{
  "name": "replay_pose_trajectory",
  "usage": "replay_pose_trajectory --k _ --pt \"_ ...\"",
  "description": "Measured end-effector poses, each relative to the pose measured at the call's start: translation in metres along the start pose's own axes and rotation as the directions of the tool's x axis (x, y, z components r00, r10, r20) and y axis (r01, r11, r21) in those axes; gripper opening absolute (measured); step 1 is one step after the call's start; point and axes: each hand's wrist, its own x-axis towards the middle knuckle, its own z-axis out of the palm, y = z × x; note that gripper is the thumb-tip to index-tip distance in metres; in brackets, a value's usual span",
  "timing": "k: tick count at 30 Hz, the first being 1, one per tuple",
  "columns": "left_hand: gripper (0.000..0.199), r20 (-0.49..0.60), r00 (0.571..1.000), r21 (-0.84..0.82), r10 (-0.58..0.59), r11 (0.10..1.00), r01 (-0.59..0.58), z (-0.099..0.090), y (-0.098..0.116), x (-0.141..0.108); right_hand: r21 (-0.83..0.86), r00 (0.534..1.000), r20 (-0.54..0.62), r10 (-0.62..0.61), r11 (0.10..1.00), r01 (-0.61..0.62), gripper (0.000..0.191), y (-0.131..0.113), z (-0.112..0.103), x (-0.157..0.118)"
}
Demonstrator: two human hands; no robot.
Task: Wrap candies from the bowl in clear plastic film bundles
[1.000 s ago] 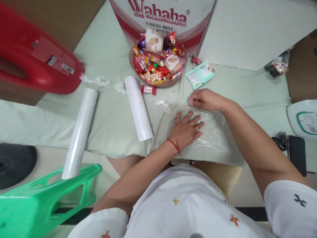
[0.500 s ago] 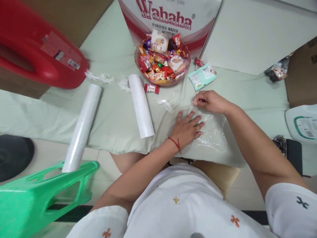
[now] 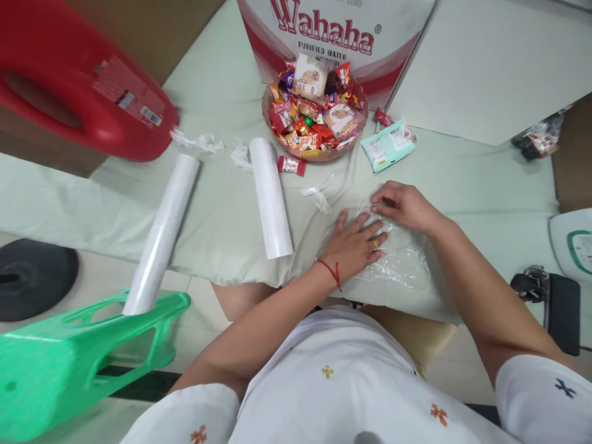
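A thin, wrinkled piece of clear plastic film (image 3: 407,265) lies on the pale green cloth near its front edge. My left hand (image 3: 354,243) rests flat on it with fingers spread, a ring and a red string bracelet showing. Just beyond its fingertips, my right hand (image 3: 402,206) pinches the film's far edge between thumb and fingers. A twisted clear plastic strip (image 3: 319,196) lies to the left of the hands. Further left are a white roll (image 3: 272,200) and a second white roll (image 3: 161,234), whose near end juts past the cloth's edge.
A bowl of wrapped sweets (image 3: 316,151) stands before a Wahaha carton (image 3: 333,31). A mint-green packet (image 3: 388,146) and a red wrapped sweet (image 3: 291,165) lie nearby. At left are a red jug (image 3: 111,92) and a green stool (image 3: 50,364); at right, a black phone-like object (image 3: 563,314).
My right hand has come slightly nearer to my body and my left hand, still pinching the film. My left hand stays flat. The whole view has shifted a little.
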Motion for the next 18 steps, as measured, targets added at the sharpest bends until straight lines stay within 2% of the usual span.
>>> replay_pose_trajectory --k 4,9,11,15,18 --pt "0.045 -0.005 1.000 0.009 0.005 1.000 -0.005 -0.002 0.000 0.000 -0.010 0.999 -0.030 -0.041 0.999 0.041 0.019 0.005 0.007 -0.006" --pt "0.046 0.004 1.000 0.028 0.009 1.000 -0.009 -0.001 -0.001 0.000 -0.012 0.999 -0.052 -0.013 1.000 0.012 0.017 0.012 0.009 -0.003" --pt "0.046 0.000 1.000 0.028 0.007 1.000 -0.007 -0.001 -0.001 0.000 0.022 0.998 -0.059 0.008 1.000 -0.007 0.017 0.015 0.007 -0.001" --pt "0.045 -0.007 1.000 0.017 0.001 1.000 -0.001 -0.001 0.000 0.001 0.121 0.985 -0.148 0.087 0.990 -0.070 0.022 0.021 0.000 -0.001" --pt "0.045 -0.011 1.000 0.006 0.000 1.000 0.000 -0.002 -0.001 0.001 0.152 0.991 -0.115 0.074 0.987 -0.056 0.026 0.023 -0.006 -0.006"
